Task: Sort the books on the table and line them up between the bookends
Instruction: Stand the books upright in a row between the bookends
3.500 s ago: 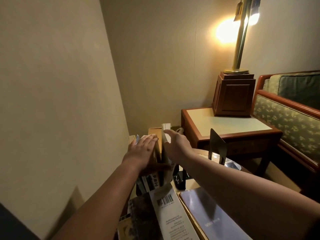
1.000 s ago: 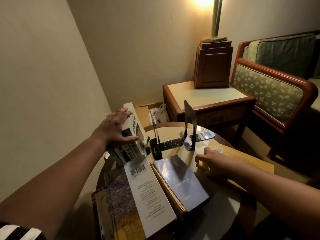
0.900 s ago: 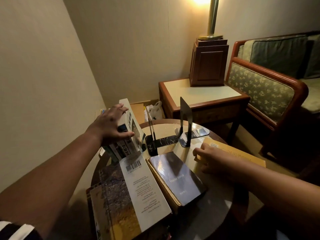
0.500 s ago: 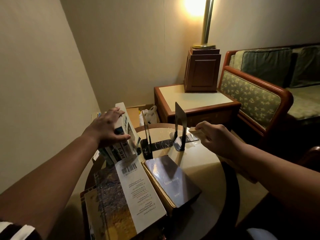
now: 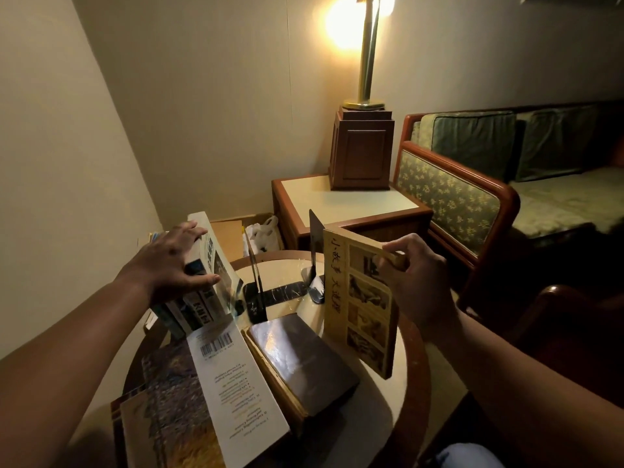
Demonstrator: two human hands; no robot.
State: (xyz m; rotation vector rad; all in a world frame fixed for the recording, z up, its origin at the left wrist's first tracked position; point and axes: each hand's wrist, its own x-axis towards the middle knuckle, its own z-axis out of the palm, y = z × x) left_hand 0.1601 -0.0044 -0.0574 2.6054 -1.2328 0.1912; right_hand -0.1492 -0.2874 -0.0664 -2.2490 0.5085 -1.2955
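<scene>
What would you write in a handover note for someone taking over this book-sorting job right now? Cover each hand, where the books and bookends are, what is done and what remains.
Left hand presses on a leaning row of books, left of the left bookend.
Right hand pinches a tan picture book by its top edge, upright above the table, near the right bookend.
Lying flat: a dark book, and a white barcode book on a yellow-and-blue book.
Done: nothing stands between the bookends yet.
Left: probably stand the tan book there, then the rest.
</scene>
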